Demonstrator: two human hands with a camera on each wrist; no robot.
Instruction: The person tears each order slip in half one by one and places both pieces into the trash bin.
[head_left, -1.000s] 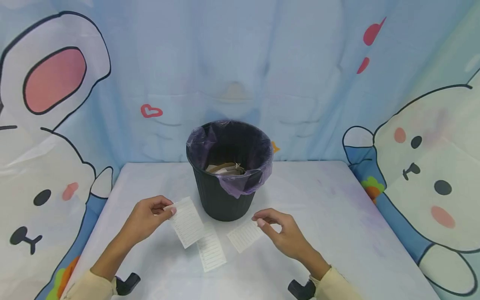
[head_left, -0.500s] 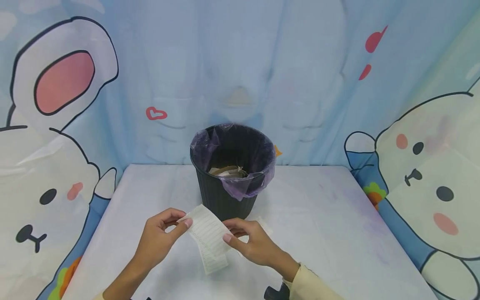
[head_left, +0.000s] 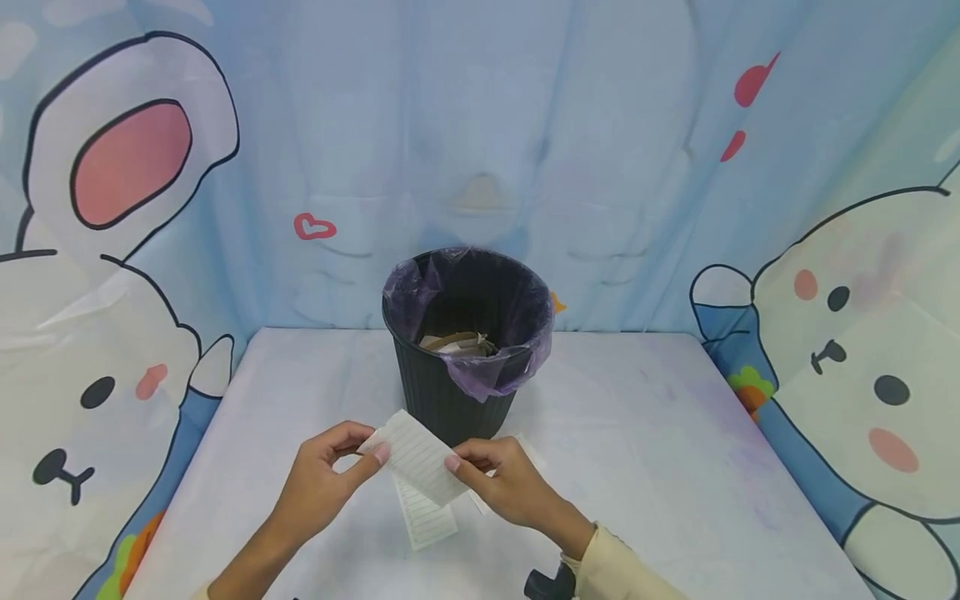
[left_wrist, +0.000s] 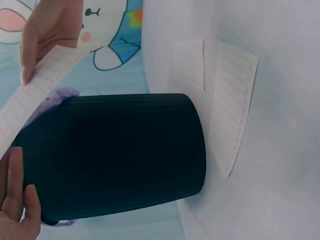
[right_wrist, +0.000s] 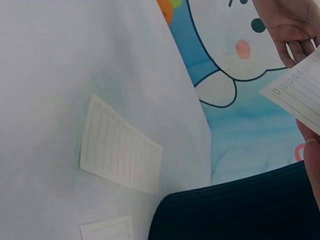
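Observation:
A lined paper sheet (head_left: 418, 458) is held up in front of the black bin, tilted. My left hand (head_left: 322, 475) pinches its left end between thumb and fingers. On the sheet's right edge, my right hand (head_left: 510, 483) has a pinch too. Small checkboxes run along one side of the held paper (right_wrist: 297, 87) in the right wrist view. Below it, a second lined sheet (head_left: 427, 517) lies on the table, partly covered by the held one. A third sheet (left_wrist: 190, 64) lies beside that one in the left wrist view; in the head view my right hand hides most of it.
The black bin (head_left: 453, 408) stands upright just beyond my hands, lined with a purple plastic bag (head_left: 480, 379). Some paper or cardboard scraps (head_left: 457, 343) lie inside it. A white-covered table (head_left: 622, 417) extends to both sides, and a blue cartoon curtain (head_left: 480, 125) hangs behind.
My right hand has moved left from beside the third sheet and now pinches the held sheet's right edge. My left hand has brought that sheet rightward, and it has turned.

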